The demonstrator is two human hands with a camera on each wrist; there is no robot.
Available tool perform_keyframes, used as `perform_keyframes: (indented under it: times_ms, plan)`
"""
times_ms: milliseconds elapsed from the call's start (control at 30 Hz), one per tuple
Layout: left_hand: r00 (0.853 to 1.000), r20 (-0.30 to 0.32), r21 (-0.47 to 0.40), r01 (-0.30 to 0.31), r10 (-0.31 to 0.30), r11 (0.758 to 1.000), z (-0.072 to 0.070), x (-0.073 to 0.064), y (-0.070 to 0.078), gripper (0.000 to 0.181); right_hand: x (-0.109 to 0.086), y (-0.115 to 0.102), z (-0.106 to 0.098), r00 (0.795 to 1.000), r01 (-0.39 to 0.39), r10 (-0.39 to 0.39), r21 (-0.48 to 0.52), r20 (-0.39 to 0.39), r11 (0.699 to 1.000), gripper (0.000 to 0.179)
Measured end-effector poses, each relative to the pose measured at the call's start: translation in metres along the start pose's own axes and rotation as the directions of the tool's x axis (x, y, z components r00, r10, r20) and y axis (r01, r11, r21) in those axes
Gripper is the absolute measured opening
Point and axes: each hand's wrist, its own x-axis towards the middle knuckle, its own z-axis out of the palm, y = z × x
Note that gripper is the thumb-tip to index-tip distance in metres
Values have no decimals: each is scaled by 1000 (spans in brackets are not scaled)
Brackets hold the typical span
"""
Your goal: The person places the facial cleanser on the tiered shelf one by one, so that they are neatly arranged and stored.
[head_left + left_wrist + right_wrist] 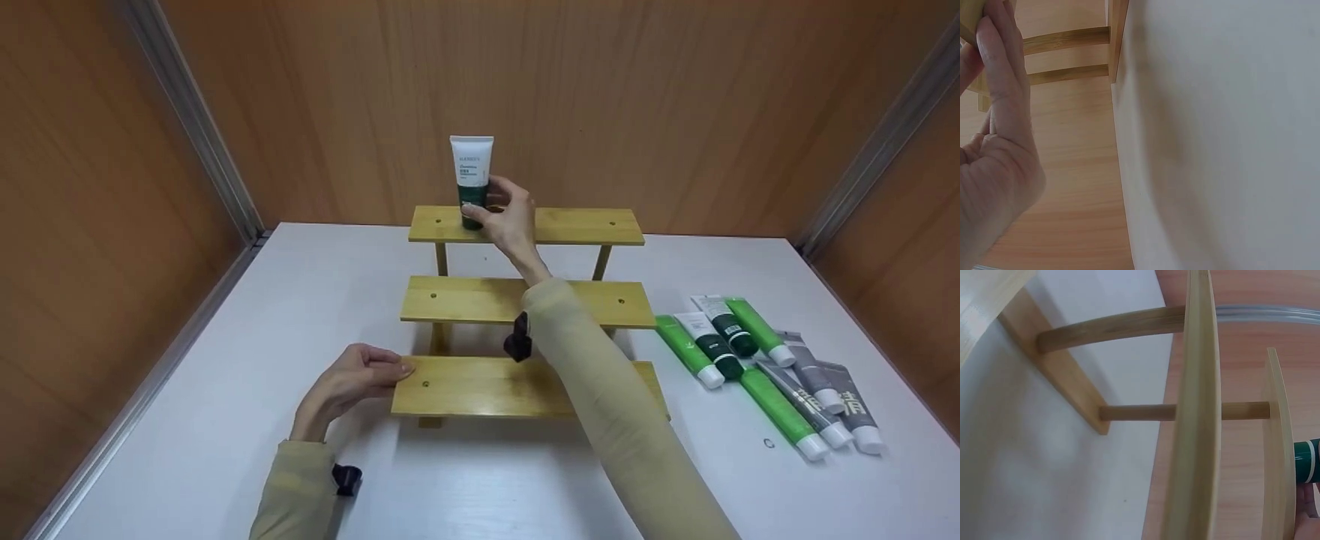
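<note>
My right hand point(514, 223) grips a white and dark green cream tube point(472, 165) by its lower part. The tube stands upright, cap down, at the left of the top tier point(570, 223) of a three-tier wooden stand. In the right wrist view, only the tube's green cap end point(1302, 462) and some fingertips show past the top board. My left hand point(351, 382) pinches the left end of the bottom tier point(480, 386) between thumb and fingers. The left wrist view shows those fingers point(998, 67) against the board's corner.
Several tubes lie in a loose group right of the stand: green ones point(780, 412), grey ones point(851, 405) and white-and-dark-green ones point(709, 343). A small ring-like piece point(769, 443) lies near them. The middle tier point(480, 298) is partly behind my right sleeve. Wooden panels point(337, 112) enclose the white table point(300, 300).
</note>
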Motion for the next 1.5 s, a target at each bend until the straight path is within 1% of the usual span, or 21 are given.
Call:
perform_keyframes:
  times_ms: [200, 433, 633, 800, 867, 1000, 1100, 1167, 1233, 1333, 1433, 1500]
  plan:
    - [1000, 7, 9, -14, 14, 1000, 0, 2, -1, 47, 0, 1, -1, 1000, 20, -20, 18, -16, 1000, 49]
    - [1000, 7, 18, -8, 8, 1000, 0, 4, 1, 47, 1, 2, -4, 1000, 22, -21, 8, -17, 1000, 49]
    - [1000, 12, 7, -11, 11, 1000, -1, 1, 0, 49, -7, -1, -12, 999, 27, -28, 24, 36, 999, 51]
    - [1000, 6, 15, -14, 14, 1000, -4, -2, 1, 51, -20, -6, -28, 996, 52, -53, 23, 78, 998, 57]
    - [1000, 1, 16, -11, 11, 1000, -5, -3, 1, 50, -28, -9, -38, 994, 57, -59, 19, 88, 998, 59]
    - [1000, -10, 9, 3, -3, 1000, -7, -4, 2, 50, -48, -11, -62, 990, 73, -79, 49, 116, 996, 59]
    - [1000, 7, 5, -10, 10, 1000, -7, -4, 2, 54, -68, -9, -86, 984, 88, -100, 79, 149, 993, 59]
    - [1000, 18, 8, -20, 20, 1000, -7, -4, 1, 56, -82, -6, -103, 982, 95, -106, 78, 159, 992, 58]
    - [999, 23, 11, -26, 26, 1000, -7, -3, 1, 57, -98, -2, -122, 981, 96, -102, 45, 163, 994, 58]
    - [1000, 14, 9, -21, 21, 1000, -6, -3, 1, 57, -122, 8, -150, 984, 83, -79, -16, 158, 996, 57]
    - [1000, 12, 6, -23, 23, 1000, -7, -3, 0, 57, -144, 25, -179, 988, 74, -64, -65, 140, 995, 55]
    - [999, 22, 5, -28, 28, 1000, -8, -4, 0, 57, -156, 37, -197, 990, 78, -69, -70, 127, 994, 54]
